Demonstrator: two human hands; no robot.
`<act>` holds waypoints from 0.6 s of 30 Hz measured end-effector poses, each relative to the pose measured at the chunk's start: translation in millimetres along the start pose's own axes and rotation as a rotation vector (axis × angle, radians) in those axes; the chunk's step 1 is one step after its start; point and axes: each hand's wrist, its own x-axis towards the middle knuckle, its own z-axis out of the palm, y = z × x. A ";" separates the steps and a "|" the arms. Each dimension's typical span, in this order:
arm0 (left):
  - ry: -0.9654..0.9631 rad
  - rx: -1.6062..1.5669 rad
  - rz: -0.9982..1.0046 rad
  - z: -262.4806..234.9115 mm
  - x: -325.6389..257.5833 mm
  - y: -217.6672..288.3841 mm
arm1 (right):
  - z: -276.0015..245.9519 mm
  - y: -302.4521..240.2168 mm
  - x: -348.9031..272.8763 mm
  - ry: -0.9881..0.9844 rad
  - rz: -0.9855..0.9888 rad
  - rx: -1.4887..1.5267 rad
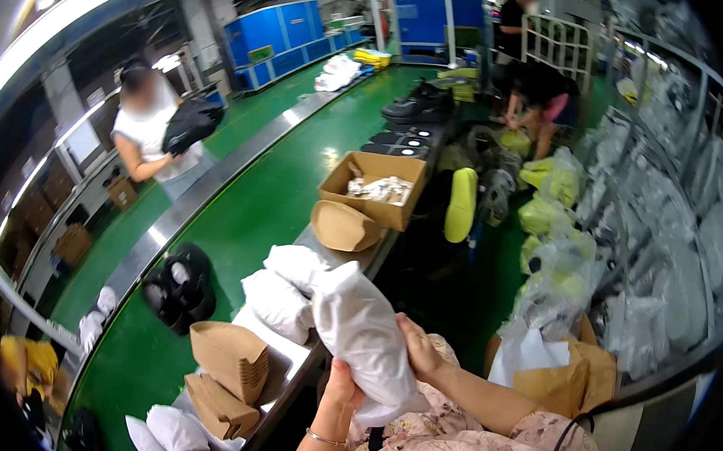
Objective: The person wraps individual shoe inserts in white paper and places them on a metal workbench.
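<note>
Slippage looks like our main risk: the white bundle (pixel 362 334) has a smooth, loose-looking wrap, and a weak hold at its sides could let it drop onto our lap (pixel 463 450). Swinging it left too low could also knock the other bundles (pixel 276 303) or the card stack (pixel 230 359) off the ledge (pixel 291 371). We have it tilted above our lap, just beside the ledge; whether it touches the bundles behind, we cannot tell. Our left hand (pixel 340 392) is partly closed round its lower left side, fingers mostly hidden; our right hand (pixel 422 347), half open, grips its right side.
</note>
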 end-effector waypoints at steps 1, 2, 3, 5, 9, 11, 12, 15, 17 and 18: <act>0.089 -0.077 -0.025 3.6 -0.9 -3.2 | 1.5 5.5 5.3 0.010 0.079 0.069; 0.180 -0.150 -0.051 5.5 -1.3 -6.6 | 2.8 5.3 7.2 0.059 0.148 0.071; 0.157 -0.073 0.067 5.4 13.2 -9.0 | -2.8 7.9 11.4 0.060 0.091 0.056; 0.306 0.083 0.154 12.2 11.4 -7.2 | -10.5 12.1 10.9 0.056 0.057 0.031; 0.190 -0.072 0.099 24.5 8.1 1.9 | -8.1 -3.3 7.2 -0.073 0.132 0.199; 0.128 -0.161 0.045 24.8 3.2 -2.6 | -3.9 -10.4 2.8 -0.109 0.067 0.091; 0.102 -0.145 0.055 23.3 0.8 -5.7 | -3.0 -1.0 6.1 -0.102 -0.080 -0.097; 0.033 -0.141 -0.007 19.7 0.3 -7.6 | -16.5 2.2 16.3 -0.095 -0.260 -0.410; 0.024 -0.086 -0.102 3.8 -2.2 -24.5 | -24.6 -2.2 22.0 -0.070 -0.398 -0.661; 0.012 -0.058 -0.145 2.0 -1.2 -27.4 | -27.2 -0.8 29.2 -0.065 -0.407 -0.615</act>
